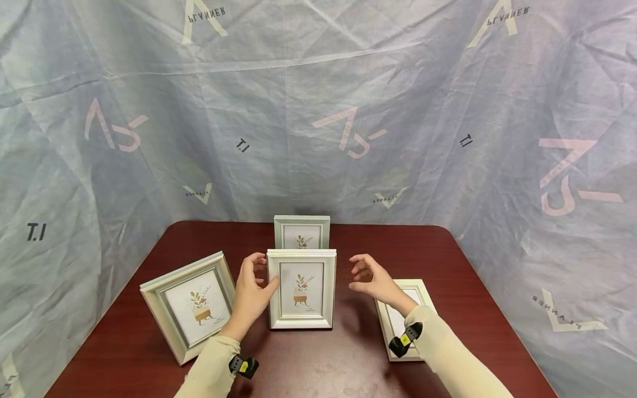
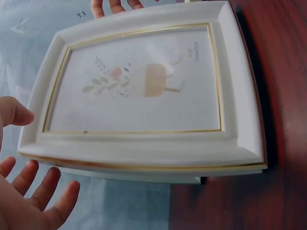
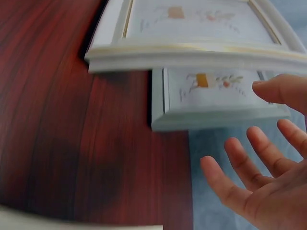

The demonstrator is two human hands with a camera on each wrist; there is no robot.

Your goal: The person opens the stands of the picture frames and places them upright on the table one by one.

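Observation:
A white picture frame (image 1: 301,323) with a thin gold inner line stands upright mid-table, showing a potted-plant print. At its left edge is my left hand (image 1: 252,296); the thumb overlaps the front of the border, and the fingers (image 2: 62,203) spread beside the frame's side. Whether they touch it I cannot tell. To the right, apart from the frame, my right hand (image 1: 374,283) hovers with loosely bent fingers and nothing in them. Behind the white frame stands a pale green frame (image 1: 302,220), its lower part hidden in the head view.
At the left, a larger-looking cream frame (image 1: 166,326) with the same print stands tilted, partly behind my left forearm. Another white frame (image 1: 387,326) lies under my right wrist. The dark red table (image 1: 398,243) meets a grey printed cloth (image 1: 298,166) at the back.

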